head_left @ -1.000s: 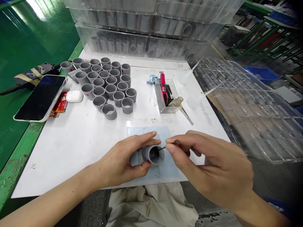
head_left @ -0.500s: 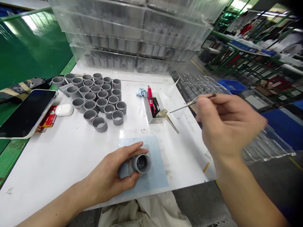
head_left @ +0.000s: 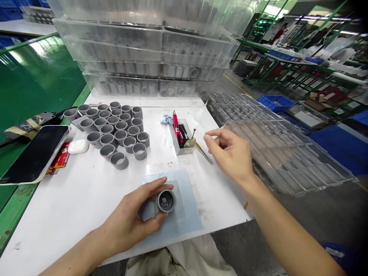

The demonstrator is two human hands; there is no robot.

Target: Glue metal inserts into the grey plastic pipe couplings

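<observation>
A grey cup [head_left: 166,201] is pinched between thumb and fingers of the left hand [head_left: 143,214] above the counter [head_left: 71,214], while the right hand [head_left: 230,155] is held half-curled, gripping nothing.

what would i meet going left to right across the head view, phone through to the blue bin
smartphone → group of grey cylindrical cups → crumpled light-blue cloth → red utility knife → tweezers → right hand → blue bin
</observation>
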